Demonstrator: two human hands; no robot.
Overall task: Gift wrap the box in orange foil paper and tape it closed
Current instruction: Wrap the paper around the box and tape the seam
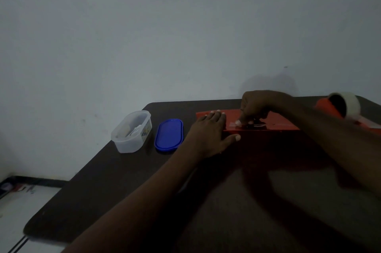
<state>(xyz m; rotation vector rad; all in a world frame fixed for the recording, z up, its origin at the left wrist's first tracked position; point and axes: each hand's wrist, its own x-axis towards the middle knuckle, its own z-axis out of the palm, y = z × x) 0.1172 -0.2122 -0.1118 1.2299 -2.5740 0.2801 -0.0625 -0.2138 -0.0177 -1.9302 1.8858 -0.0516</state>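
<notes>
The box wrapped in orange foil paper [276, 121] lies on the dark table [144, 170] near the far edge. My left hand [208, 135] lies flat against its left end, fingers straight on the top and thumb along the front side. My right hand [255, 106] comes from the right with curled fingers and presses a small clear piece of tape [234, 124] onto the top of the foil. An orange tape dispenser [340, 108] with a roll of clear tape sits at the right, behind my right forearm.
A clear plastic container [132, 132] with small items inside stands left of the box. Its blue lid [169, 134] lies beside it. A wall rises directly behind the table. The floor shows at the lower left.
</notes>
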